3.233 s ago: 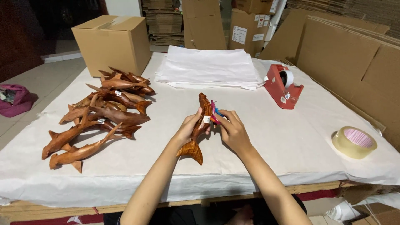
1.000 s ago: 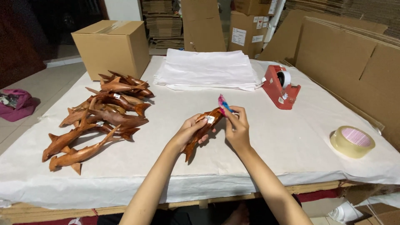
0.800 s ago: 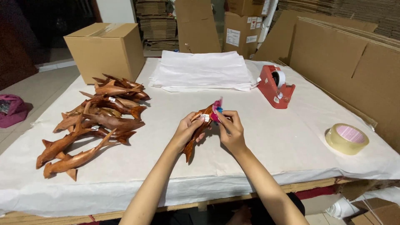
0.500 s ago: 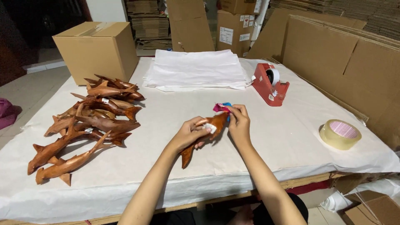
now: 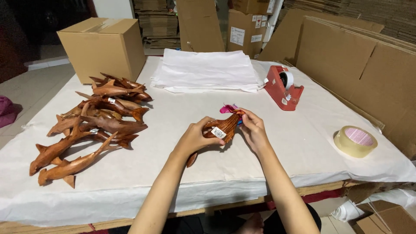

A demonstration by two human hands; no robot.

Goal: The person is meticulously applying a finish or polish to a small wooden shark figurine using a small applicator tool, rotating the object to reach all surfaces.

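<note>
Cardboard everywhere here, flattened sheets [image 5: 346, 65] leaning along the right and stacked boxes at the back, and in front a bench [image 5: 173, 173] draped in white paper. Both hands are on a single carved wooden fish [image 5: 221, 130], low over the bench's middle near the front edge. The left hand [image 5: 195, 138] wraps around its body from the left, thumb by a small white sticker; the right hand [image 5: 253, 130] pinches at the upper end, where a bit of pink and blue material [image 5: 229, 108] pokes out. Compared with half a second ago, the fish lies flatter and more tilted toward the right, and three seconds back it stood nearly upright with its tail pointing down. To the left, the pile of wooden fish [image 5: 91, 121] sits as it did, with a closed cardboard box [image 5: 104, 43] behind it. A stack of white paper sheets [image 5: 208, 71] lies at the far middle, the red tape dispenser [image 5: 284, 89] just right of it, and a roll of tape [image 5: 355, 141] rests well apart at the right.
</note>
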